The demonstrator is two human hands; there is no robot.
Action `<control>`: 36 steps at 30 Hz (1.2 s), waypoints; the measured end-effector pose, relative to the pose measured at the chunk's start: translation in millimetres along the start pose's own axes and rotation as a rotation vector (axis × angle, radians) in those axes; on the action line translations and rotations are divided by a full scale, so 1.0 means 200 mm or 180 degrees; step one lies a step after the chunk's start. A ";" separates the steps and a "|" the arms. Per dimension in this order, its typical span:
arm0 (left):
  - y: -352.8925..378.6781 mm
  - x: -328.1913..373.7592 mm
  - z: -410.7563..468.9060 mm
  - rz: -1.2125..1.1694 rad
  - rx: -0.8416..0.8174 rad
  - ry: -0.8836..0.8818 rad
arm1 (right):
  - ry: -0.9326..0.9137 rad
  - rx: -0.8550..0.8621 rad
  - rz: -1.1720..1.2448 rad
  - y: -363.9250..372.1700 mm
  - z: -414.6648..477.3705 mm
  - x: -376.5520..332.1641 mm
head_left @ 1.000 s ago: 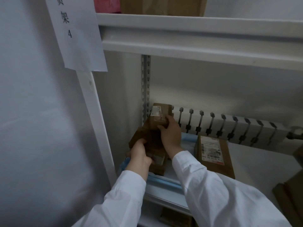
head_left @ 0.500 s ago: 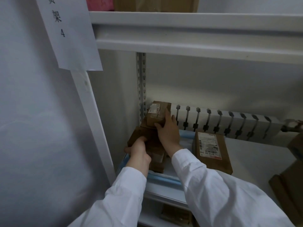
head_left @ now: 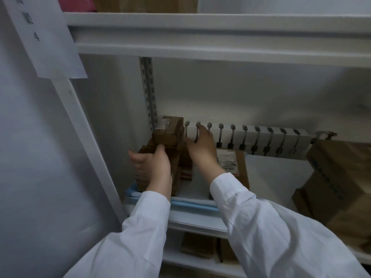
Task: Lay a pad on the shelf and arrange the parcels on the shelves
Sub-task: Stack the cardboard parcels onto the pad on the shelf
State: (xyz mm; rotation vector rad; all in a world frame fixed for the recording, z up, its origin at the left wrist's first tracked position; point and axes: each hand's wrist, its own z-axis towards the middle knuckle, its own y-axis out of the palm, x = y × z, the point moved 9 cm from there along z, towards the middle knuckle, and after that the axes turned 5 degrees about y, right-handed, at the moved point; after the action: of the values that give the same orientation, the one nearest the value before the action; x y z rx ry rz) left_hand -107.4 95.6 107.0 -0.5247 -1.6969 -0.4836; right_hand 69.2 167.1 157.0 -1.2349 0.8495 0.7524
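Cardboard parcels (head_left: 168,141) stand stacked on the blue pad (head_left: 190,203) at the left edge of the shelf (head_left: 271,177), my left hand (head_left: 154,167) gripping the front one, my right hand (head_left: 200,145) straight-fingered against the stack's right side; risk: an uneven push could topple the top parcel.

You see two hands, left hand (head_left: 154,167) and right hand (head_left: 201,146), one blue pad (head_left: 192,204), one flat parcel (head_left: 239,165), one paper sign (head_left: 46,37) and three shelves (head_left: 281,177); the left stack (head_left: 170,133) and right boxes (head_left: 339,177) are too overlapped for you to count
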 end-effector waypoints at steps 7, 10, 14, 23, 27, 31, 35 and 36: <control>0.23 0.18 -0.44 -0.0495 -0.0527 0.0697 | -0.0223 0.0163 -0.0206 -0.49 -0.14 0.03; 0.35 0.17 -0.67 -0.0853 -0.0926 0.0618 | -0.0283 0.0417 -0.0167 -0.76 -0.20 0.05; 0.50 0.12 -0.93 -0.0896 -0.1267 0.0492 | -0.0257 0.0600 -0.0071 -1.07 -0.27 0.13; 0.75 0.01 -1.37 -0.0932 -0.1776 0.0397 | -0.0101 0.0769 -0.0128 -1.49 -0.41 0.36; 0.86 -0.05 -1.50 -0.0757 -0.2044 0.0294 | 0.0008 0.0852 -0.0141 -1.61 -0.44 0.45; 1.00 -0.04 -1.62 -0.0730 -0.2383 0.0199 | 0.0019 0.1146 -0.0105 -1.75 -0.44 0.47; 1.13 0.01 -1.74 -0.0839 -0.2678 0.0040 | 0.0063 0.1448 -0.0184 -1.90 -0.44 0.47; 1.14 0.03 -1.76 -0.0899 -0.2685 0.0001 | 0.0052 0.1521 -0.0214 -1.92 -0.44 0.46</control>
State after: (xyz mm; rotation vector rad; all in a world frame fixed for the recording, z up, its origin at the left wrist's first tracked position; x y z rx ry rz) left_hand 305.3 76.0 182.5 -0.8790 -1.5198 -1.4270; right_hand 432.8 14.7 251.9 -0.8380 0.9310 0.4488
